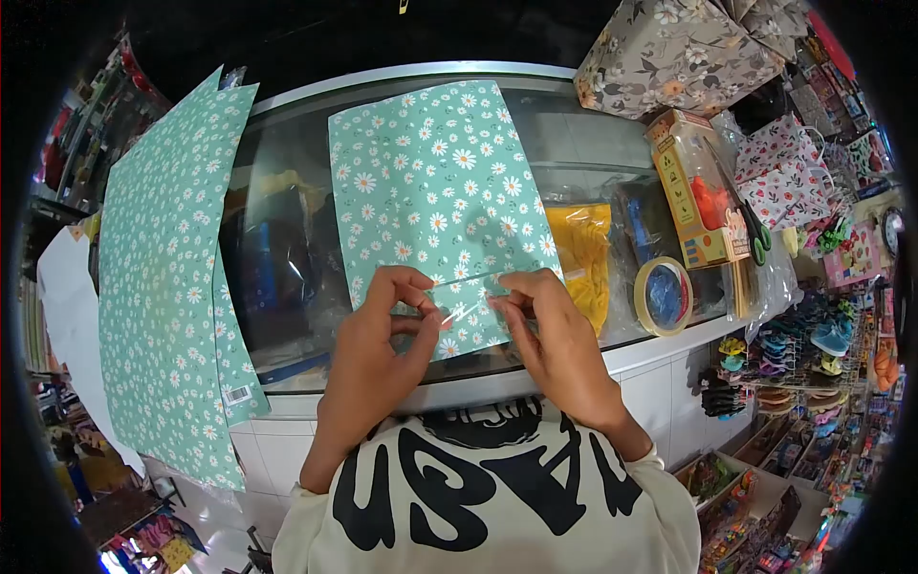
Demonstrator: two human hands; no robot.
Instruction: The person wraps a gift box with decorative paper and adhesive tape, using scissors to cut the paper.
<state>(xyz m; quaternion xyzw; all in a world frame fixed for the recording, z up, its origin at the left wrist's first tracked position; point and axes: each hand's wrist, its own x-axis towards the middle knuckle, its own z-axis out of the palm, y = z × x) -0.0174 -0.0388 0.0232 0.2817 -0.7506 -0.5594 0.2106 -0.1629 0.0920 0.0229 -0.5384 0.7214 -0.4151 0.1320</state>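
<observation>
A flat piece of green daisy-print wrapping paper (pixel 430 191) lies on the glass counter. Over its near end, my left hand (pixel 382 330) pinches one end of a short, shiny strip of clear tape (pixel 465 313) between thumb and fingers. The other end is pinched by my right hand (pixel 555 335), so the strip spans the gap between the two hands. A straight edge or fold crosses the paper just beyond the fingertips.
Larger sheets of the same green paper (pixel 163 277) hang over the counter's left side. To the right are a tape roll (pixel 663 296), a yellow packet (pixel 583 258), a toy box (pixel 690 191), scissors (pixel 757 234) and a floral-wrapped box (pixel 679 62). The metal counter edge (pixel 641 359) runs close to me.
</observation>
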